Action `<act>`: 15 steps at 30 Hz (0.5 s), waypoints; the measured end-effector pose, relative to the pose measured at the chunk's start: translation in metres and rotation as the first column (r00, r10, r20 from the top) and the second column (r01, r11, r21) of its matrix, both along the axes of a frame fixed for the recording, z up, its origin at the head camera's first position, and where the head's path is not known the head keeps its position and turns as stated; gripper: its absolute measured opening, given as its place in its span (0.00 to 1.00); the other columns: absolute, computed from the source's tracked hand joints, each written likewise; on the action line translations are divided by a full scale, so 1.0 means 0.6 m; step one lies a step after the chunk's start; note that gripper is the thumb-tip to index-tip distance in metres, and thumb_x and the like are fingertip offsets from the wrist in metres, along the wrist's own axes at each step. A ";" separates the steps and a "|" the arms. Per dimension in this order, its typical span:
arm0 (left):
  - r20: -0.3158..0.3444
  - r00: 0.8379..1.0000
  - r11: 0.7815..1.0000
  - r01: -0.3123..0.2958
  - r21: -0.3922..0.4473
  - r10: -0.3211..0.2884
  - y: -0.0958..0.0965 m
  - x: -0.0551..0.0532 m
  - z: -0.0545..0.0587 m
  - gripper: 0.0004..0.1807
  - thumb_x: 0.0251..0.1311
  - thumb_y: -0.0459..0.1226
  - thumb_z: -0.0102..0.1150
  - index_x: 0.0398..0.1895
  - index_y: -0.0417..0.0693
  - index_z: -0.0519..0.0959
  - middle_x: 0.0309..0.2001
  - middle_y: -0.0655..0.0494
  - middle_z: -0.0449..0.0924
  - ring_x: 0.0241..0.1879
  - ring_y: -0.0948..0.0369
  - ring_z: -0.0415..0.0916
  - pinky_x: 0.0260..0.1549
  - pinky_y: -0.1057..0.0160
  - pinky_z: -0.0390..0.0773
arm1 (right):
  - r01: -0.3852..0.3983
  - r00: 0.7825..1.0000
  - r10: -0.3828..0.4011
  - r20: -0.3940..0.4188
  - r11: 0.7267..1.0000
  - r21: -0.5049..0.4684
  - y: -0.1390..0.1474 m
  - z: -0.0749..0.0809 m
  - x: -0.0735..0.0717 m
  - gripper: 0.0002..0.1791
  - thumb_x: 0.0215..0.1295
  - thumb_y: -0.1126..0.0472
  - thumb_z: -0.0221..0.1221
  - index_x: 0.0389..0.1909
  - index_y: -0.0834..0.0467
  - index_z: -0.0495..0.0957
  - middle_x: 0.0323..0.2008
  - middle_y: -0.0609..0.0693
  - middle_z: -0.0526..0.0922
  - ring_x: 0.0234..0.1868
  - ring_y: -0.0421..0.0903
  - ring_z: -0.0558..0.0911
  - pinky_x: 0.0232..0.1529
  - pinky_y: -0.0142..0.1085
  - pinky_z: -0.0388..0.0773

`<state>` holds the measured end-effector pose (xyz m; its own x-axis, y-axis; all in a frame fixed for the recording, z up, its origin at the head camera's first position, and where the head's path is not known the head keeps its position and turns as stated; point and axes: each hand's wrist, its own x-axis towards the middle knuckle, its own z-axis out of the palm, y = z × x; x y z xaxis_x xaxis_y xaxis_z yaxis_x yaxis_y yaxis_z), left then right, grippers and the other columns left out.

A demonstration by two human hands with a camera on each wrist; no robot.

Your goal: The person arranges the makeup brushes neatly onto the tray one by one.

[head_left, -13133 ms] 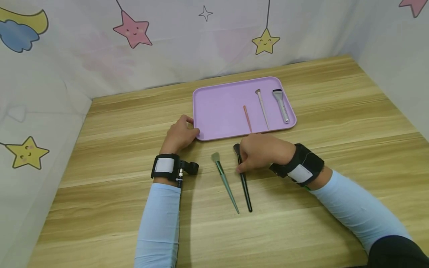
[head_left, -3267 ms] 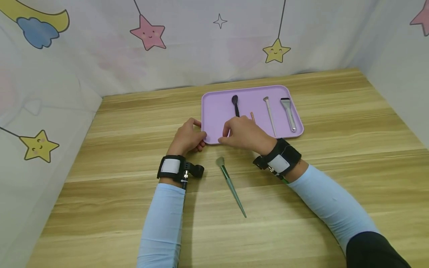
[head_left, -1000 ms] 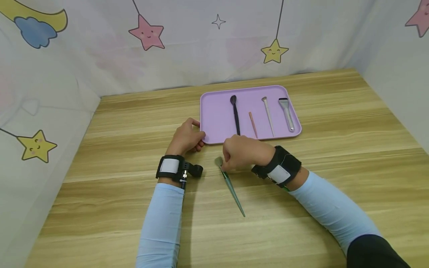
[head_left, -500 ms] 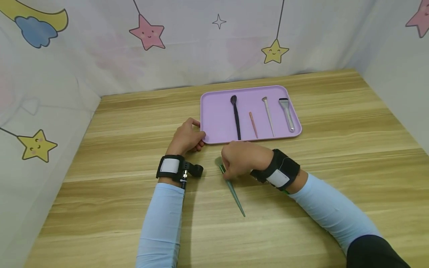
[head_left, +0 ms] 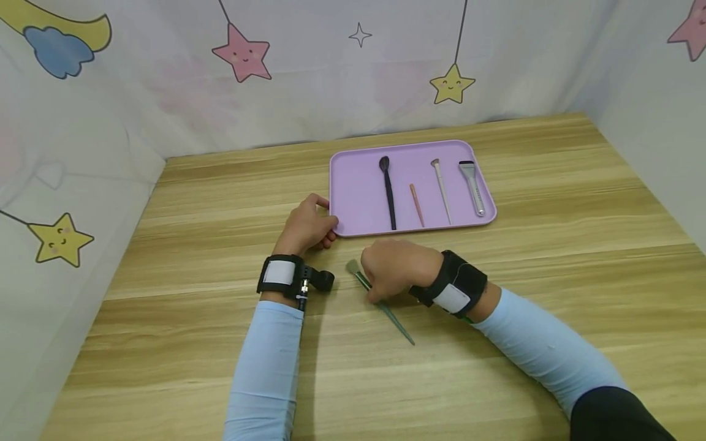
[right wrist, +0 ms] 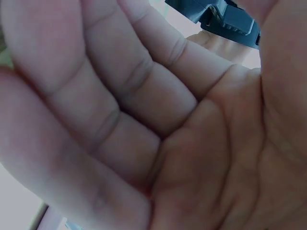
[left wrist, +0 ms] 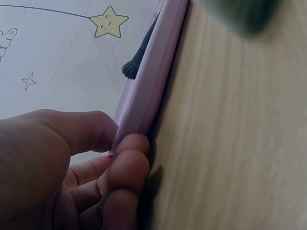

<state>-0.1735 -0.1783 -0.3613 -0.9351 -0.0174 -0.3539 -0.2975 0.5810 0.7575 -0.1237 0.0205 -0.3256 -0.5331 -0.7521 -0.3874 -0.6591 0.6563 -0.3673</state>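
In the head view my right hand pinches a green makeup brush by its handle in front of the tray. Its pale green bristles point to the far left, its tip toward the near right. The right wrist view shows mostly curled fingers and palm. My left hand holds the near left corner of the lilac tray. Up close in the left wrist view, thumb and fingers pinch the tray rim. A blurred green shape shows at that view's top edge.
On the tray, left to right, lie a black brush, a small pinkish-orange stick-like tool, a thin white angled brush and a silver flat-headed brush. The wood-grain table meets a star-printed curtain behind.
My right hand left the black brush on the tray, came back toward me and took hold of the green brush, which has now turned slightly. The left hand stays at the tray corner.
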 end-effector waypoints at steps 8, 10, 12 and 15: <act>0.002 1.000 1.000 -0.004 0.004 0.004 0.000 0.001 -0.001 0.23 0.66 0.36 0.57 0.63 0.44 0.66 0.27 0.47 0.83 0.19 0.58 0.79 0.20 0.63 0.77 | 0.008 0.998 -0.006 0.062 1.000 -0.030 0.005 0.001 -0.007 0.23 0.54 0.57 0.66 0.06 0.49 0.67 0.06 0.37 0.62 0.11 0.34 0.63 0.15 0.31 0.60; 0.002 1.000 1.000 -0.007 0.004 0.006 0.000 0.000 -0.002 0.23 0.66 0.36 0.57 0.63 0.45 0.67 0.27 0.47 0.83 0.19 0.58 0.79 0.20 0.63 0.77 | 0.019 0.996 -0.015 0.085 0.999 -0.048 0.007 0.002 -0.011 0.22 0.55 0.57 0.66 0.06 0.50 0.69 0.06 0.38 0.67 0.10 0.34 0.66 0.16 0.30 0.64; 0.002 1.000 1.000 -0.007 0.004 0.007 0.001 -0.001 -0.002 0.23 0.65 0.36 0.57 0.63 0.45 0.66 0.26 0.47 0.83 0.19 0.58 0.79 0.20 0.63 0.77 | 0.036 0.994 -0.029 0.104 0.997 -0.068 0.011 0.005 -0.016 0.21 0.56 0.57 0.66 0.07 0.50 0.71 0.06 0.40 0.70 0.09 0.34 0.69 0.17 0.31 0.67; -0.005 1.000 1.000 -0.005 0.000 0.005 0.001 -0.002 -0.002 0.23 0.65 0.35 0.57 0.63 0.45 0.67 0.26 0.47 0.83 0.18 0.58 0.79 0.19 0.63 0.77 | 0.071 0.988 -0.054 0.145 0.991 -0.113 0.019 0.009 -0.025 0.20 0.57 0.59 0.65 0.07 0.52 0.73 0.08 0.43 0.75 0.09 0.37 0.74 0.18 0.31 0.70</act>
<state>-0.1745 -0.1779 -0.3627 -0.9367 -0.0218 -0.3496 -0.2967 0.5799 0.7587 -0.1385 0.0319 -0.3200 -0.5264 -0.7638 -0.3736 -0.5540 0.6414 -0.5307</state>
